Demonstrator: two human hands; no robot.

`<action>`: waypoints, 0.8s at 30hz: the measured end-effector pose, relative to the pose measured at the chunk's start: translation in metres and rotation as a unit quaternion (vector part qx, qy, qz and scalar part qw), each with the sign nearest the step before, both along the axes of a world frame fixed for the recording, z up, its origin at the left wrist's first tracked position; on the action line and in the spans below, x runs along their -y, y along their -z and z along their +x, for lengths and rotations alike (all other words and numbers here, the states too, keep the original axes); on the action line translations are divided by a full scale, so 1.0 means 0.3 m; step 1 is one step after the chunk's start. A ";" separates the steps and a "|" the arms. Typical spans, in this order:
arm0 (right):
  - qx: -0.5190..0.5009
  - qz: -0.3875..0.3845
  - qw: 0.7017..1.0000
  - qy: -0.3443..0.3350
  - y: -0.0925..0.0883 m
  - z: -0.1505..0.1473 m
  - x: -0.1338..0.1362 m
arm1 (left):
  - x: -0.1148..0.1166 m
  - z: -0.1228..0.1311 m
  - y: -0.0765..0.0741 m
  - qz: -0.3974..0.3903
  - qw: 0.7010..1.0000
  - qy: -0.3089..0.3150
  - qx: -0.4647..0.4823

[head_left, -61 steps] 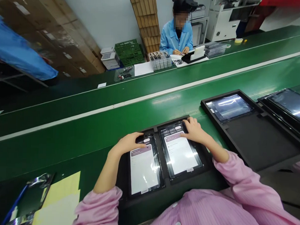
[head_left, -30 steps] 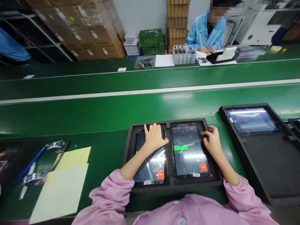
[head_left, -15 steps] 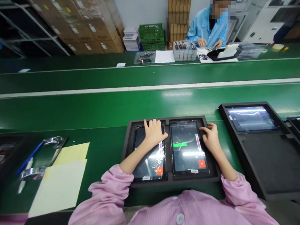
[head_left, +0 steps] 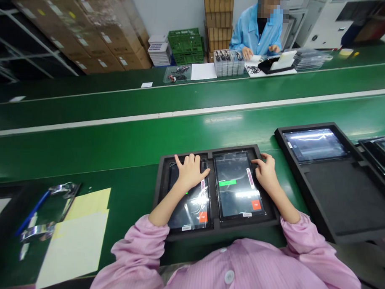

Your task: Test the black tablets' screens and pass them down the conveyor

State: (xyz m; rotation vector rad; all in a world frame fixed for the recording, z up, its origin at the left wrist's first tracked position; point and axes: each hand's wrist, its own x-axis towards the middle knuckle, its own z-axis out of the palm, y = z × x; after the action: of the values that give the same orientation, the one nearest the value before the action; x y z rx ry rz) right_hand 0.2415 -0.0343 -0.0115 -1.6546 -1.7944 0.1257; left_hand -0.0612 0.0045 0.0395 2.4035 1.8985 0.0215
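Observation:
Two tablets with lit screens lie side by side in a black foam tray point(head_left: 214, 230). My left hand point(head_left: 189, 174) is over the upper part of the left tablet point(head_left: 186, 211), fingers spread, hiding part of its screen. The right tablet point(head_left: 235, 196) shows a green bar, a slider strip and a red square. At that tablet's upper right edge is my right hand point(head_left: 267, 174), its fingers bent and apart, with the index fingertip at the edge. Whether that fingertip presses anything cannot be made out.
To the right, another foam tray point(head_left: 338, 200) holds one tablet point(head_left: 315, 144). Yellow and white paper point(head_left: 75, 241), a blue pen point(head_left: 34, 212) and shiny tape rolls lie left. Across the green bench, a co-worker in blue point(head_left: 259, 29) sits behind stacked clear trays point(head_left: 228, 63).
The whole view has shifted slightly. My left hand's fingers have spread a little wider over the left tablet. My right hand stays at the right tablet's edge. A neighbour's hand has left the far-left view.

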 end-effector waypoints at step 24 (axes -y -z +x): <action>-0.012 0.088 0.972 -0.216 -0.101 -0.009 0.028 | -0.048 -0.333 -0.058 -0.157 0.980 0.050 0.109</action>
State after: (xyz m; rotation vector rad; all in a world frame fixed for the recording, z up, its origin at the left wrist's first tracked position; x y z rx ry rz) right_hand 0.2387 -0.0427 0.0188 -1.1169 -2.0578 0.1726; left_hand -0.1611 0.0189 0.0569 2.1815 1.5548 -0.0188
